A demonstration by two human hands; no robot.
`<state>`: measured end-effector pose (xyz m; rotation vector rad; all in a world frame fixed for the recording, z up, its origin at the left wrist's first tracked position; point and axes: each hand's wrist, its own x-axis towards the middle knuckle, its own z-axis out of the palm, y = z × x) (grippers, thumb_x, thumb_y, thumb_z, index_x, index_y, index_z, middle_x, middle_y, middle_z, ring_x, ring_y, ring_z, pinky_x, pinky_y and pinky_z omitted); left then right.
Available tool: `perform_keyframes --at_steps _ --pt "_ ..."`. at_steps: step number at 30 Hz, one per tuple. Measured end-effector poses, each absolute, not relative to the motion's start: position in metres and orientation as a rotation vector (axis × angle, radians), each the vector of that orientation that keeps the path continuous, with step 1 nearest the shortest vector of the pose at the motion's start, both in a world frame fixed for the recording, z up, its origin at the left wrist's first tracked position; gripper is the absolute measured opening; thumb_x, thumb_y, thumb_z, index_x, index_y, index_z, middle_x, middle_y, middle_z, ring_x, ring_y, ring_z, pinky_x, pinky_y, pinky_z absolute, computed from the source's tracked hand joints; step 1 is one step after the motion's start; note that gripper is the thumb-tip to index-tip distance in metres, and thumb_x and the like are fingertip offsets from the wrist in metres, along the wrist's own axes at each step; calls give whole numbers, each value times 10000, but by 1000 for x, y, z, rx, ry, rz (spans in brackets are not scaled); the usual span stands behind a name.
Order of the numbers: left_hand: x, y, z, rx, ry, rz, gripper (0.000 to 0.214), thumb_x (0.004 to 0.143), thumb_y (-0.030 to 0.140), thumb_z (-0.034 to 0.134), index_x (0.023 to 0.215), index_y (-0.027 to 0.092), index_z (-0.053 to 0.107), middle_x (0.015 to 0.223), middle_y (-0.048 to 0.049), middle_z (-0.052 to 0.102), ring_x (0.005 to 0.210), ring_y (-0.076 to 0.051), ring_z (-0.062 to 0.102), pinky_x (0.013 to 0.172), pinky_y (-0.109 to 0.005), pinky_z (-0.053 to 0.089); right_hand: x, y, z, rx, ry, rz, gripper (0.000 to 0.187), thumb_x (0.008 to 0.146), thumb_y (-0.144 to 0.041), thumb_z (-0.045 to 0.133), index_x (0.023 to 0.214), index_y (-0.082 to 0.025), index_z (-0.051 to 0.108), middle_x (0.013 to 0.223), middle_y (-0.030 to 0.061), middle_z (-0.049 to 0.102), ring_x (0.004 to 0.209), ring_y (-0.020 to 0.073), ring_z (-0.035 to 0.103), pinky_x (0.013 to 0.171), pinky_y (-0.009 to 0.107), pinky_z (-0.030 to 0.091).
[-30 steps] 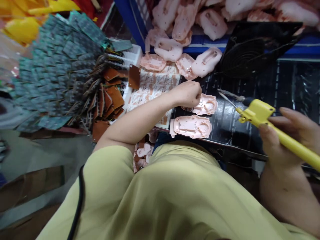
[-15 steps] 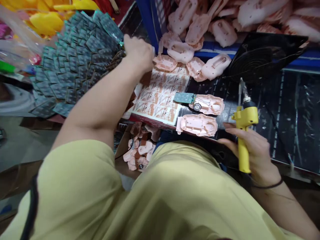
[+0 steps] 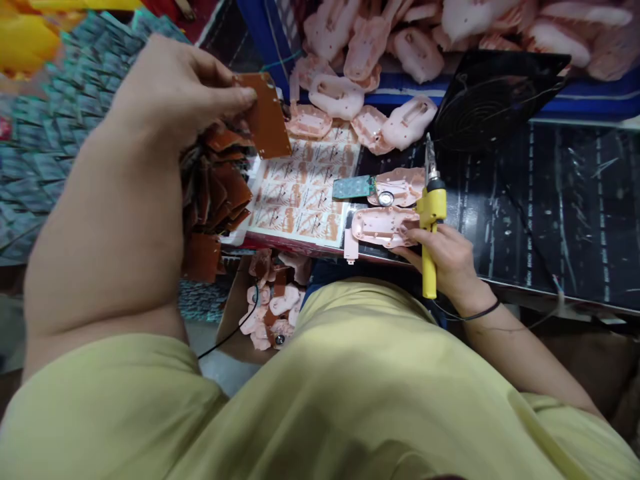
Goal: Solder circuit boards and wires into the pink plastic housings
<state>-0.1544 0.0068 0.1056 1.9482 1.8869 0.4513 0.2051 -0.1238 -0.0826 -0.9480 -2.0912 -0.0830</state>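
My left hand (image 3: 175, 93) pinches a brown circuit board (image 3: 269, 117) between thumb and fingers, above a pile of similar boards (image 3: 223, 190). A yellow soldering gun (image 3: 431, 213), tip upward, is in my right hand (image 3: 450, 260). The fingers of that hand also reach the right end of a pink plastic shell (image 3: 375, 227), open side up at the table edge. A small flat pink part (image 3: 351, 247) lies by the shell's left end. Just behind, a second pink shell (image 3: 407, 183) has a round speaker (image 3: 385, 199) and a green circuit board (image 3: 354, 188) beside it.
A printed sheet (image 3: 287, 200) lies on the black table (image 3: 550, 220). Pink shells fill a blue crate (image 3: 395, 93) at the back, and a black fan (image 3: 493, 107) leans against it. Green-faced boards (image 3: 95, 87) heap at left. Below, a carton (image 3: 235, 300) holds pink parts.
My left hand has lifted into clearer view, showing the brown circuit board. My right hand brought the soldering gun leftward to the near pink shell. The whole view has shifted.
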Motion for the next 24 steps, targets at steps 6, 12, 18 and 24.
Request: perform_keyframes --at_steps 6,12,18,24 --pt "-107 -39 46 2369 1523 845 261 968 413 636 903 177 727 801 -23 747 701 -105 589 646 -272 464 206 -126 -81 -988 -2013 -60 438 802 -249 870 1180 -254 649 1036 42 801 832 214 748 742 320 610" --pt "-63 -89 -30 3242 800 1082 139 960 179 597 885 143 708 809 -54 767 639 -163 686 537 -269 464 213 -132 -79 -989 -1970 -97 407 823 -236 855 1166 -240 637 1099 56 800 917 215 762 810 311 614" --pt "-61 -100 -26 3129 868 792 338 1005 442 592 942 149 748 878 -73 756 745 -186 712 601 -278 483 218 -136 -87 -1003 -2021 -104 375 856 -315 829 1169 -232 639 1066 63 797 936 222 750 810 324 586" --pt "-35 -90 -10 2906 1137 656 325 986 442 578 931 188 772 928 -69 742 785 -203 704 668 -302 499 220 -138 -90 -1076 -2038 -62 316 899 -368 788 1152 -246 644 1123 66 787 979 220 750 843 336 585"
